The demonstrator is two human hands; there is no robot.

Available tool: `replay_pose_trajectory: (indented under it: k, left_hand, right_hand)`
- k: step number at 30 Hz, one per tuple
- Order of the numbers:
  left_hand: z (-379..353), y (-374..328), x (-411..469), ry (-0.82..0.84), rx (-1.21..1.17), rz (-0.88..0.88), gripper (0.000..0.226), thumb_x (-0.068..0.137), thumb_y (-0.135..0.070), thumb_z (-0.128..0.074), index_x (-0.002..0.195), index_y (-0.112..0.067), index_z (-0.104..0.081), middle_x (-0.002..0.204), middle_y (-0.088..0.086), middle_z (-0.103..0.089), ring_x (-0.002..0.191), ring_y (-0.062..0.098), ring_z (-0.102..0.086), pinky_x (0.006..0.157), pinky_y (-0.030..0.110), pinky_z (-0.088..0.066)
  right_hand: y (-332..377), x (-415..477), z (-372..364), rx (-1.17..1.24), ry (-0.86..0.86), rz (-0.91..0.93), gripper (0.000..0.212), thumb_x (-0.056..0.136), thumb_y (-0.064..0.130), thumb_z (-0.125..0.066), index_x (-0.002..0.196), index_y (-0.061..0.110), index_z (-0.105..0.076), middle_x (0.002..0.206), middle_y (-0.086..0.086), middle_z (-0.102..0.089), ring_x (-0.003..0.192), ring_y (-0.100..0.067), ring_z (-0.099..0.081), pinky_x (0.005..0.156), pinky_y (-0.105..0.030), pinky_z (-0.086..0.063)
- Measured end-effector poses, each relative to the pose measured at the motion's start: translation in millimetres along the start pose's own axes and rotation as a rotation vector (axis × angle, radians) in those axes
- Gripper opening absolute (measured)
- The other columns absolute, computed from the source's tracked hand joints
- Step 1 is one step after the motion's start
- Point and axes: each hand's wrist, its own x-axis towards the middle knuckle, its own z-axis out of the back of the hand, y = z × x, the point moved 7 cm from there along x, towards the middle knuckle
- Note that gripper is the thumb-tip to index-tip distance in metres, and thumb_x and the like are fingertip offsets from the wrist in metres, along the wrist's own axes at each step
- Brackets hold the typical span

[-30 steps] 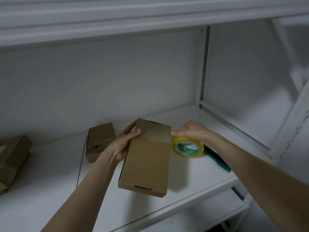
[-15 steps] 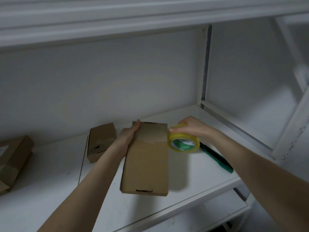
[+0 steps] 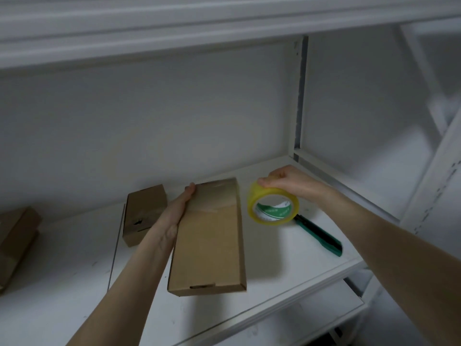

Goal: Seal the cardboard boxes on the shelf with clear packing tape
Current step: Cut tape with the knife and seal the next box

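Left hand [image 3: 172, 216] flat against box [image 3: 209, 238]

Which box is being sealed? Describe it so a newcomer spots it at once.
On the white shelf, look between the hands. The long flat box lies there, left hand flat against its left side, tape roll to its right. It is flatter than the stubby box to its left, with shiny tape across its far end.

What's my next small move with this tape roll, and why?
Probably pull the tape roll rightward and down past the right edge of the flat cardboard box, so the strip wraps its side. A glossy band already crosses the box's far end, the left hand steadies its left edge, and the right hand grips the roll beside it.
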Motion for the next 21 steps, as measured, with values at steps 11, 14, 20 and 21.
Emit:
replay_pose_trajectory:
  k: [11,14,20,21]
  left_hand:
    - [-20,22,1,0.062,-0.071,0.099,0.052,0.094,-0.050,-0.046,0.103,-0.003,-0.065,0.075,0.015,-0.071,0.057,0.023,-0.069,0.055,0.032,-0.057]
    - [-26,30,2,0.069,-0.057,0.125,0.058,0.094,-0.054,-0.042,0.095,-0.002,-0.068,0.072,0.016,-0.070,0.056,0.024,-0.068,0.052,0.032,-0.057]
    - [-43,3,2,-0.145,0.543,-0.119,0.026,0.101,-0.023,-0.046,0.092,-0.007,-0.063,0.085,0.009,-0.061,0.055,0.010,-0.055,0.038,0.008,-0.040]
    - [-45,-5,1,-0.181,0.611,-0.194,0.022,0.100,-0.016,-0.047,0.085,-0.008,-0.061,0.082,0.008,-0.059,0.058,0.013,-0.052,0.039,0.008,-0.039]
  right_hand:
    - [-6,-8,-30,0.136,0.074,-0.034,0.057,0.083,0.061,-0.062,0.091,0.005,-0.074,0.094,-0.008,-0.072,0.095,-0.020,-0.067,0.089,-0.032,-0.051]
    - [2,-8,-36,0.182,0.069,-0.039,0.041,0.088,0.055,-0.059,0.079,0.017,-0.071,0.087,0.000,-0.070,0.089,-0.016,-0.066,0.085,-0.027,-0.052]
    - [15,1,-18,0.144,-0.056,-0.103,0.058,0.082,0.062,-0.063,0.082,0.005,-0.072,0.081,-0.005,-0.070,0.073,-0.015,-0.064,0.074,-0.029,-0.051]
    - [16,4,-16,0.089,-0.053,-0.105,0.061,0.079,0.065,-0.064,0.086,0.005,-0.074,0.085,-0.005,-0.071,0.076,-0.015,-0.065,0.074,-0.029,-0.052]
